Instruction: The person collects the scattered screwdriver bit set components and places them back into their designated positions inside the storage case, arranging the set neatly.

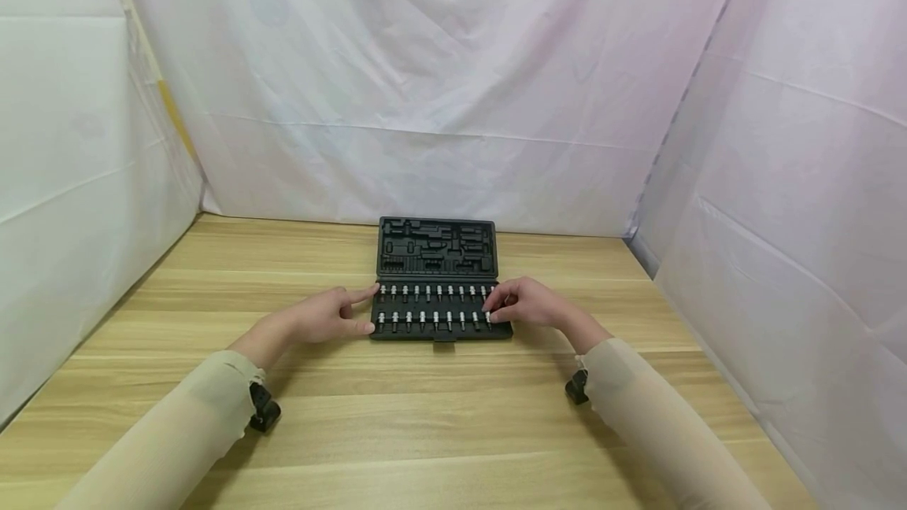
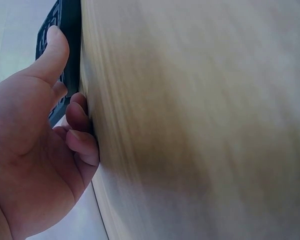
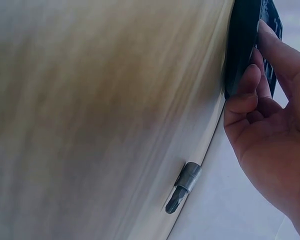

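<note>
An open black plastic case (image 1: 442, 337) holds two rows of silver bit sockets (image 1: 435, 319) in its lower half. Its raised lid (image 1: 437, 246) has moulded recesses. At the case's left end, my left hand (image 1: 329, 315) reaches with straight index finger and thumb, touching the back and front of that edge; its other fingers are bent under in the left wrist view. My right hand (image 1: 527, 305) is over the right end, thumb and index fingertips pinching the last bit socket (image 1: 489, 319) of the front row. The right palm and fingers hide part of that end.
A loose bit socket (image 3: 187, 179) lies on the wooden table (image 1: 439, 415) near the right hand in the right wrist view. White cloth (image 1: 425, 85) hangs behind the table and along both sides. Each wrist wears a small black camera (image 1: 264, 408).
</note>
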`<action>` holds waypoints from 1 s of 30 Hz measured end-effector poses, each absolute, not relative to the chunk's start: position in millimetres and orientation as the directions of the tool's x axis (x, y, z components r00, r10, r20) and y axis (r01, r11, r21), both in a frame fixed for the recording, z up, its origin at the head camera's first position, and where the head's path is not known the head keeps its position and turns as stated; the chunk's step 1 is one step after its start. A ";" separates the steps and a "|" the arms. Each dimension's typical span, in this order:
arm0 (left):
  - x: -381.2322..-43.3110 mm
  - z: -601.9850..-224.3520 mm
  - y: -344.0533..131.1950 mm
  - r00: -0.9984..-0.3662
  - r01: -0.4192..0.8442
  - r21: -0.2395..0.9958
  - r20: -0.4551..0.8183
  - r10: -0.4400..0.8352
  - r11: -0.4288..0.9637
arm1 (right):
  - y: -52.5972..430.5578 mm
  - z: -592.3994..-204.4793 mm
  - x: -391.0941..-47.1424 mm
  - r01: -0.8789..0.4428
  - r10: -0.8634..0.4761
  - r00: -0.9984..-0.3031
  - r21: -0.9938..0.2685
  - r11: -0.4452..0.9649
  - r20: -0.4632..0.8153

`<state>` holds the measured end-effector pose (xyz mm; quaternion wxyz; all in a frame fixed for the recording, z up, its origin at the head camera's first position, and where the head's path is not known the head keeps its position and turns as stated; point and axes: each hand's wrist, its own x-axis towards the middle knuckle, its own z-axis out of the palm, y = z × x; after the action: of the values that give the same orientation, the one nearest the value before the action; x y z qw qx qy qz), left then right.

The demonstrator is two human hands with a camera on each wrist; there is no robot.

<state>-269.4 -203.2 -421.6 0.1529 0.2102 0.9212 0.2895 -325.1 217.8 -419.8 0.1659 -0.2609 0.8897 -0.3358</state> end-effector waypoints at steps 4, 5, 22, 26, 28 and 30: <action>-269.3 -420.7 -202.2 -0.861 0.302 0.601 -0.161 0.482 0.740 | 218.6 -420.7 -326.4 -0.341 -0.560 -0.819 -0.679 0.650 -0.125; -268.9 -420.3 -202.0 -0.861 0.302 0.601 -0.162 0.482 0.740 | 218.4 -421.0 -326.9 -0.338 -0.554 -0.823 -0.674 0.657 -0.127; -272.4 -424.1 -204.7 -0.842 0.320 0.626 -0.156 0.516 0.711 | 209.4 -421.0 -332.6 -0.338 -0.538 -0.826 -0.615 0.712 -0.169; -273.1 -424.6 -205.4 -0.838 0.325 0.631 -0.152 0.523 0.704 | 206.6 -420.0 -333.5 -0.332 -0.528 -0.828 -0.594 0.733 -0.189; -273.4 -424.9 -205.0 -0.838 0.326 0.632 -0.151 0.524 0.703 | 205.5 -418.3 -333.3 -0.319 -0.518 -0.832 -0.592 0.740 -0.199; -273.8 -425.2 -205.0 -0.838 0.327 0.634 -0.149 0.525 0.701 | 204.7 -416.1 -333.1 -0.302 -0.508 -0.835 -0.596 0.744 -0.211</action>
<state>-273.8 -205.0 -425.2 0.1614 0.2346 0.9079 0.3075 -333.1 204.7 -416.1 0.1830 -0.2214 0.9156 -0.2814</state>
